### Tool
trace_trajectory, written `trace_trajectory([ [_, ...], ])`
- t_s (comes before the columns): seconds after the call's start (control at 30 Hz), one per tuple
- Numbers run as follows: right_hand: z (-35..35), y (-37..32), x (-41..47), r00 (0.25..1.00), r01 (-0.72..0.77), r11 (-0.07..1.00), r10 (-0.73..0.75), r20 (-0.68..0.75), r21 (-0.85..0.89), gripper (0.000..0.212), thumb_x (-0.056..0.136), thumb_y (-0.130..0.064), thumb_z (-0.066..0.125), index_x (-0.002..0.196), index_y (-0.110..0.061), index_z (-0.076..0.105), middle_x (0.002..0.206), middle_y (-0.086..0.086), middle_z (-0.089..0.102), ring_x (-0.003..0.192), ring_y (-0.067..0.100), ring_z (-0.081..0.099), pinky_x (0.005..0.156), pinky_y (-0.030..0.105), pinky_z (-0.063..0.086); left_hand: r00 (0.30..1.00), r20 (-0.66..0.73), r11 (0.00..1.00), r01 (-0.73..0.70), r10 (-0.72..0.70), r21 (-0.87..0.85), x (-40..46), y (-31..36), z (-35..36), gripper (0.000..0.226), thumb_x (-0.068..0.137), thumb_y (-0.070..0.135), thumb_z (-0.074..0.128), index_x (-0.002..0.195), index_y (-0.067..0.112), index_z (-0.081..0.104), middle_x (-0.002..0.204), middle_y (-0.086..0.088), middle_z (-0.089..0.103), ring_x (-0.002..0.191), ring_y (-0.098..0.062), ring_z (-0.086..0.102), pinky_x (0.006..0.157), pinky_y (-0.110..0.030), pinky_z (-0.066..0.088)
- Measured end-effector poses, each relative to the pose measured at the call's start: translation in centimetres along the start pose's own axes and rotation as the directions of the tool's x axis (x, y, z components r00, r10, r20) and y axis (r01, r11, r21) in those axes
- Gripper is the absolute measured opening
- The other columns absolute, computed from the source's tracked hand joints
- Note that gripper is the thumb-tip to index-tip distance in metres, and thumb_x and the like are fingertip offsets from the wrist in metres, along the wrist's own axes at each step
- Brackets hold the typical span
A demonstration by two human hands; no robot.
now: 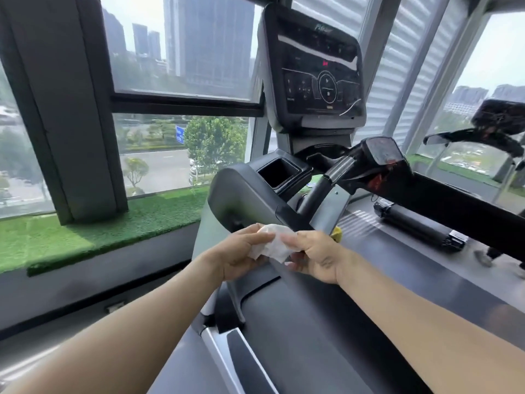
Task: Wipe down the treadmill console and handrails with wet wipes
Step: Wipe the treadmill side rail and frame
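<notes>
Fingers of left hand and right hand pinch 1 crumpled white wipe at frame centre, above the smooth grey handrail. Glossy black console stands upper centre, well apart.

hands: 2 | wipe: 1 | console: 1 | treadmills: 2

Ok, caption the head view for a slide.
Left hand and right hand hold a wipe below the treadmill console.

Glossy plastic console, crumpled soft wet wipe
</notes>
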State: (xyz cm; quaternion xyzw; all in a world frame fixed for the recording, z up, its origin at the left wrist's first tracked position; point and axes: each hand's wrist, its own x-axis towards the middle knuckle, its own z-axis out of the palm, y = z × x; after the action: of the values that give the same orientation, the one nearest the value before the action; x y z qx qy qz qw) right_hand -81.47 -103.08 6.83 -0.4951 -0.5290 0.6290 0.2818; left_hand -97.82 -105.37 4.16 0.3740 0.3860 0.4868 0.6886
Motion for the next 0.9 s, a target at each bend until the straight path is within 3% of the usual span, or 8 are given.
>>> trace_trajectory([
  [0.2,-1.2,-1.0,1.3,0.946,0.128,0.965,-0.188,-0.263,-0.229,0.015,0.080,0.004,0.066,0.084,-0.005,0.054,0.083,0.011,0.055,0.076,0.021,0.055,0.072,0.035,0.052,0.982,-0.181,0.940,0.019,0.045,0.340,1.6,-0.8,-0.1,0.017,0.086,0.003,0.062,0.081,0.012,0.048,0.072,-0.007,0.054,0.059,-0.017,0.048,0.048,-0.022,0.038],
  [0.33,0.0,-1.4,1.7,0.851,0.170,0.751,-0.439,-0.289,-0.638,0.013,0.080,-0.001,0.061,0.075,-0.006,0.050,0.070,0.003,0.048,0.063,0.015,0.044,0.046,0.011,0.034,0.961,-0.263,0.896,0.045,0.081,0.442,1.5,-1.1,0.2,0.016,0.087,0.016,0.066,0.082,0.012,0.051,0.073,-0.006,0.059,0.060,-0.018,0.052,0.055,-0.026,0.040],
  [0.4,0.8,-1.1,1.7,0.793,0.241,0.615,-0.571,-0.213,-0.751,0.024,0.081,0.000,0.055,0.067,-0.014,0.043,0.066,-0.001,0.045,0.058,0.008,0.040,0.050,0.016,0.033,0.961,-0.277,0.959,0.062,0.018,0.276,1.1,-1.0,0.4,0.013,0.092,0.022,0.060,0.089,0.010,0.056,0.076,-0.007,0.062,0.063,-0.017,0.056,0.059,-0.028,0.045],
  [0.5,1.7,-0.2,1.4,0.776,0.375,0.446,-0.630,0.012,-0.813,0.014,0.083,0.001,0.054,0.084,-0.010,0.063,0.086,0.005,0.059,0.076,0.015,0.053,0.068,0.015,0.036,0.952,-0.302,0.997,0.067,-0.050,0.045,1.0,-1.0,0.3,0.030,0.100,0.030,0.046,0.109,0.004,0.058,0.087,-0.009,0.064,0.065,-0.016,0.061,0.054,-0.025,0.050],
  [0.6,2.0,0.6,1.2,0.830,0.435,0.404,-0.526,0.185,-0.805,0.025,0.087,-0.005,0.057,0.108,-0.008,0.068,0.106,0.007,0.060,0.093,0.018,0.057,0.083,0.017,0.041,0.964,-0.254,0.968,0.016,-0.081,-0.249,1.0,-1.3,0.2,0.043,0.097,0.039,0.047,0.109,-0.001,0.058,0.092,-0.015,0.064,0.065,-0.020,0.065,0.053,-0.025,0.055],
  [0.67,1.8,0.7,0.8,0.870,0.430,0.428,-0.431,0.239,-0.795,0.028,0.089,-0.007,0.057,0.114,-0.010,0.067,0.113,0.005,0.062,0.100,0.017,0.059,0.090,0.020,0.042,0.958,-0.282,0.973,-0.005,-0.062,-0.231,0.8,-1.9,0.2,0.029,0.097,0.024,0.051,0.103,-0.004,0.056,0.083,-0.016,0.062,0.056,-0.017,0.064,0.049,-0.022,0.053],
  [0.77,0.8,0.6,0.4,0.887,0.407,0.505,-0.416,0.199,-0.761,0.033,0.086,0.001,0.051,0.113,-0.009,0.068,0.114,0.004,0.067,0.106,0.015,0.061,0.096,0.020,0.043,0.888,-0.459,0.990,-0.044,-0.022,-0.133,1.0,-3.4,0.2,0.005,0.097,0.005,0.048,0.097,0.001,0.052,0.074,-0.012,0.059,0.049,-0.015,0.059,0.041,-0.020,0.045],
  [0.9,-1.1,0.9,0.5,0.850,0.349,0.444,-0.521,0.079,-0.825,0.038,0.084,0.006,0.043,0.108,-0.008,0.069,0.111,0.004,0.067,0.105,0.016,0.060,0.089,0.011,0.037,0.675,-0.728,0.992,-0.067,0.123,0.105,2.4,-5.0,0.1,0.008,0.093,0.012,0.057,0.091,0.013,0.049,0.077,-0.002,0.053,0.061,-0.014,0.048,0.055,-0.024,0.041],
])
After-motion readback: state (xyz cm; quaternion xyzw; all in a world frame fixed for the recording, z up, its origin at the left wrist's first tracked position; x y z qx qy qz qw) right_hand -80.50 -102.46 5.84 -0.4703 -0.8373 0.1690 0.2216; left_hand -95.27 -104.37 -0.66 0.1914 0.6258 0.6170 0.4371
